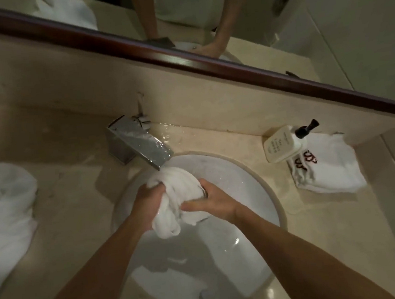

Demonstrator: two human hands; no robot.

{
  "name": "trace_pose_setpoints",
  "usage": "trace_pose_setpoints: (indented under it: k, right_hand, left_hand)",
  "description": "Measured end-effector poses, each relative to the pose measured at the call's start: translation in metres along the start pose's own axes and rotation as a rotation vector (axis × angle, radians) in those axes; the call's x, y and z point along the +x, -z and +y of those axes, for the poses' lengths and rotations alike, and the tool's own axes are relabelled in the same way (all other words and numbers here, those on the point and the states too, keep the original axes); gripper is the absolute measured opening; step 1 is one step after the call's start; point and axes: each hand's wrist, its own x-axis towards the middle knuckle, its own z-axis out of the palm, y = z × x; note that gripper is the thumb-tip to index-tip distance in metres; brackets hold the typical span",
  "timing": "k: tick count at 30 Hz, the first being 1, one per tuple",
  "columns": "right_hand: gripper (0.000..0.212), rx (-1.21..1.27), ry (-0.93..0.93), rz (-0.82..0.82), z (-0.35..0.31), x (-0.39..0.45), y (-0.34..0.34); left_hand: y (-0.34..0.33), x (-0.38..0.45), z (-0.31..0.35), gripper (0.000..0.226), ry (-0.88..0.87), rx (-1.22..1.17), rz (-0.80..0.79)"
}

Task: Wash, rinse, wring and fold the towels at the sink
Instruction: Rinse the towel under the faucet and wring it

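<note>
The sink holds a towel, under the faucet behind it. Left of the sink lies a towel heap; right, a folded towel (a soap bottle resting on it).

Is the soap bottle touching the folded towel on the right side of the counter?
Touching. The head view shows the soap bottle standing with its lower right edge resting on the folded towel, overlapping the red-marked corner, with no gap between them.

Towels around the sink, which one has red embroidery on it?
The folded towel right of the basin, under the soap bottle. The towel being wrung and the left pile are plain white.
</note>
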Motion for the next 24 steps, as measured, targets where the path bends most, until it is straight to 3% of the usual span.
trace_pose_setpoints:
  k: [3, 6, 8, 11, 13, 14, 17, 19, 22, 24]
  right_hand:
    - [0.033, 0.106, -0.100, 0.067, 0.000, 0.017, -0.009]
    - [0.030, 0.312, -0.185, 0.115, -0.004, 0.032, -0.012]
    - [0.042, 0.404, -0.226, 0.073, -0.003, 0.039, -0.014]
    - [0.054, 0.477, -0.291, 0.081, 0.003, 0.046, -0.029]
    - [0.056, 0.400, -0.297, 0.193, 0.004, 0.052, -0.041]
    - [0.050, 0.320, -0.294, 0.264, 0.001, 0.056, -0.046]
    - [0.034, 0.073, -0.268, 0.372, -0.007, 0.077, -0.053]
    - [0.038, -0.058, -0.237, 0.382, -0.010, 0.091, -0.057]
    - [0.045, -0.162, -0.257, 0.387, -0.009, 0.098, -0.055]
    - [0.052, -0.309, -0.289, 0.369, -0.009, 0.099, -0.053]
  left_hand:
    - [0.005, 0.012, -0.004, 0.024, 0.096, -0.015, -0.063]
    - [0.003, 0.020, -0.016, 0.042, 0.194, 0.046, -0.055]
    - [0.006, 0.024, -0.025, 0.047, 0.227, 0.049, -0.074]
    - [0.005, 0.039, -0.035, 0.045, 0.308, -0.134, -0.102]
    - [0.015, 0.045, -0.046, 0.030, 0.212, -0.327, -0.095]
    - [0.022, 0.026, -0.036, 0.030, 0.187, -0.425, -0.178]
    - [0.023, 0.001, -0.015, 0.043, 0.023, -0.590, -0.272]
    - [0.010, 0.007, -0.008, 0.044, 0.191, -0.749, -0.300]
    - [0.012, 0.015, -0.028, 0.051, 0.215, -0.965, -0.353]
    - [0.003, 0.018, -0.029, 0.067, 0.255, -0.925, -0.375]
